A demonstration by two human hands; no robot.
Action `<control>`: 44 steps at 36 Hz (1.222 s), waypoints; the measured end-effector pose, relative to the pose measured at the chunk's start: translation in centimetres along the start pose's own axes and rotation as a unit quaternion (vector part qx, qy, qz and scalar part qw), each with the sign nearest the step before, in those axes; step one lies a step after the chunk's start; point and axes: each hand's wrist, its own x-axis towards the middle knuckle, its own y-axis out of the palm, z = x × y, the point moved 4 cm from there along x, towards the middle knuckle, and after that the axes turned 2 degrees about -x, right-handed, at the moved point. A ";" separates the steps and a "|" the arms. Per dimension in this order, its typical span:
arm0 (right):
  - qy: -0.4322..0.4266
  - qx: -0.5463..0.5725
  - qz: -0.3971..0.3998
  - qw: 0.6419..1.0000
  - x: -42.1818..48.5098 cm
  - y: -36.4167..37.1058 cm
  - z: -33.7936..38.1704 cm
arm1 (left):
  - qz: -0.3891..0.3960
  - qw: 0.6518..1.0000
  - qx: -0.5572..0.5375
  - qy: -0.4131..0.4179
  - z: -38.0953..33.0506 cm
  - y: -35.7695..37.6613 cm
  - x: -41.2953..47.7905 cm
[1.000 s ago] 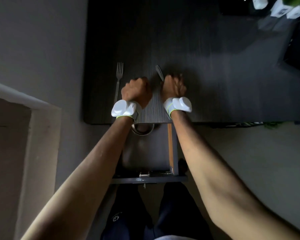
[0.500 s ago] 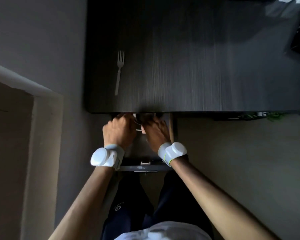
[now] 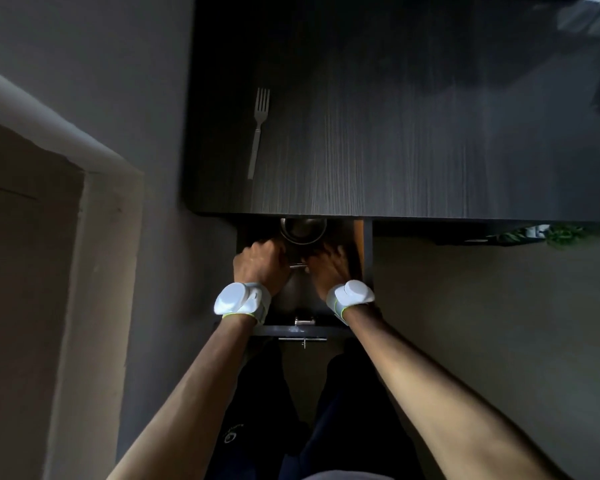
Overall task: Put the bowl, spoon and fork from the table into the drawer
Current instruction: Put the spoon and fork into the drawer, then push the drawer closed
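Observation:
The steel bowl (image 3: pixel 302 231) sits at the back of the open drawer (image 3: pixel 300 329), half under the table edge. Both hands are inside the drawer just in front of it. A short piece of the spoon (image 3: pixel 298 266) shows between them. My left hand (image 3: pixel 257 265) is curled into a fist at one end of it. My right hand (image 3: pixel 326 270) meets the other end with the thumb, its fingers stretched forward and blurred. The fork (image 3: pixel 259 130) lies alone on the dark table (image 3: pixel 413 133), tines pointing away from me.
The drawer has an orange-brown right side wall (image 3: pixel 359 247) close to my right hand and a small metal handle (image 3: pixel 302 339) at its front. A pale wall ledge (image 3: pixel 84 209) stands to the left. Green plant leaves (image 3: pixel 565 235) show under the table at right.
Both hands have come off the table and down into the drawer, bringing the spoon along. Over the last half second they barely shifted. The fork has stayed in place.

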 end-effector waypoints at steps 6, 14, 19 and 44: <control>0.012 0.062 -0.079 0.995 -2.4 -6.7 2.3 | -0.059 0.998 -0.019 -0.002 -0.1 -4.1 -0.2; 0.030 0.120 -0.207 0.971 5.5 -17.1 6.9 | -0.194 0.980 -0.049 -0.010 0.0 -12.7 3.6; 0.067 0.134 -0.227 0.962 11.2 -18.3 8.8 | -0.195 0.978 -0.068 -0.018 0.8 -13.8 5.4; 0.027 0.020 -0.040 0.999 -4.2 -7.5 5.5 | -0.084 0.995 -0.046 0.035 -0.9 -5.8 -2.1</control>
